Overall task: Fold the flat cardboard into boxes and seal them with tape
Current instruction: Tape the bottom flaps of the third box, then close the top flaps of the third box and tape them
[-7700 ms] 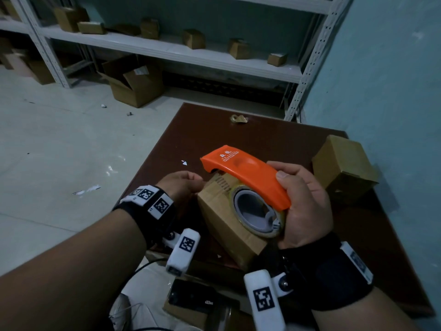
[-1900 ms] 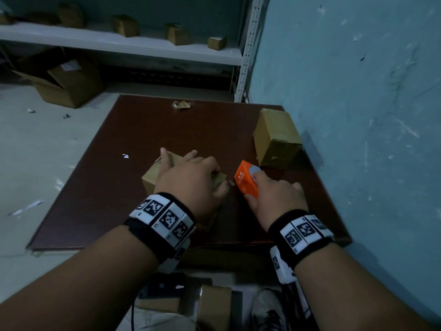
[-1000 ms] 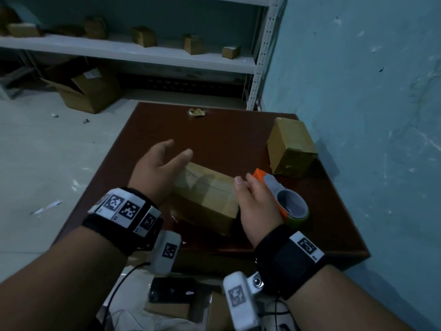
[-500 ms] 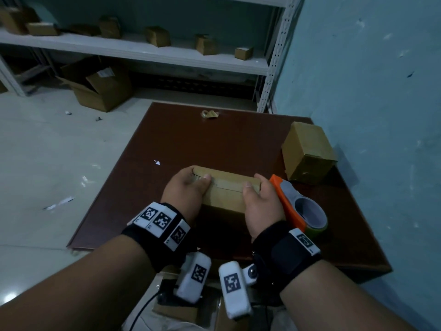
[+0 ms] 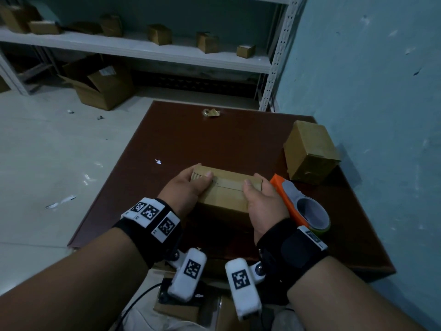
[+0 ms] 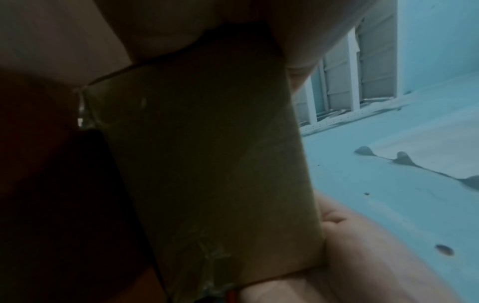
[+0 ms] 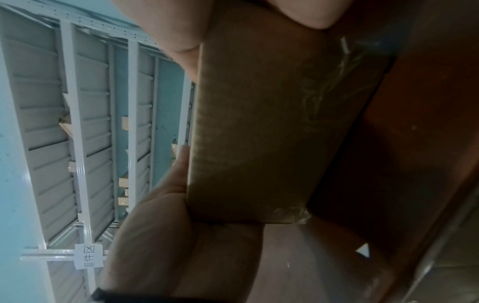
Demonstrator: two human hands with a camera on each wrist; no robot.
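Cardboard box (image 5: 226, 191): gripped at both ends near the front edge of the table, long side toward the person; a taped seam was seen running along its top face.
Left hand (image 5: 185, 188): curled round the box's left end, thumb laid on the top face, fingers wrapped over the far side.
Right hand (image 5: 263, 204): curled round the box's right end, thumb on top near the seam; in the right wrist view the near face of the box (image 7: 272, 123) was seen held between the two hands.
Tape on the box: wrinkled clear tape was visible at the lower corner in the left wrist view (image 6: 207, 256), folded over an edge.
Tape dispenser (image 5: 300, 206): orange, laid on its side on the table just right of the right hand, held by nothing.
Change: seconds earlier the dispenser had been held in the right hand and run over the box; it had since been set down, and the box had been turned and taken up in both hands.
Meaning for the task: the taping of this seam was judged finished, the box now being pressed or checked; whether the opposite face was sealed could not be told.
Second box (image 5: 310, 154): closed, resting at the table's right edge by the blue wall, well apart from the hands.
Table (image 5: 214, 139): dark brown; a crumpled tape scrap (image 5: 211, 113) lay near its far edge.
Shelf (image 5: 143, 50): white, behind the table, several small boxes stood on it.
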